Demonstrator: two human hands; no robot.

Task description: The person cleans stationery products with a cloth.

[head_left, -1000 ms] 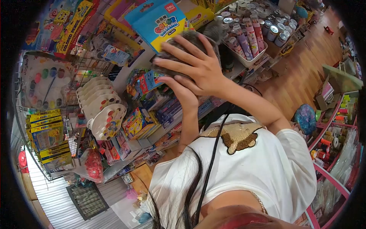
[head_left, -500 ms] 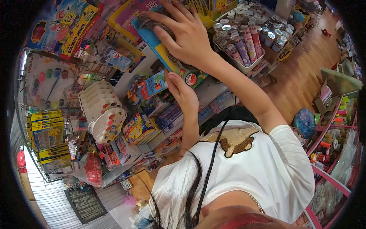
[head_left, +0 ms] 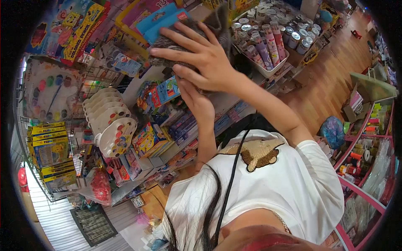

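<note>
My right hand (head_left: 201, 56) presses a grey knitted cloth (head_left: 215, 23) flat, its fingers spread over it. Under the cloth is a blue packet (head_left: 157, 26) with a hang hole and a small red label; only its top part shows. My left hand (head_left: 199, 104) is just below, closed at the packet's lower end, its fingertips partly covered by my right hand and the cloth. A boxed item with a red and blue front (head_left: 164, 92) is on the shelf beside my left hand.
A wire rack (head_left: 90, 75) at left holds colored pencil packs (head_left: 69, 29), white paint palettes (head_left: 117, 136) and yellow boxes (head_left: 50, 152). Crayon-like boxes (head_left: 150, 140) stand on the shelf. A white basket (head_left: 268, 72) of tubes stands at upper right, beside a wooden floor (head_left: 322, 83).
The cloth and my right hand have slid down across the packet, exposing its blue top edge and covering its yellow lower part. My left hand has shifted slightly.
</note>
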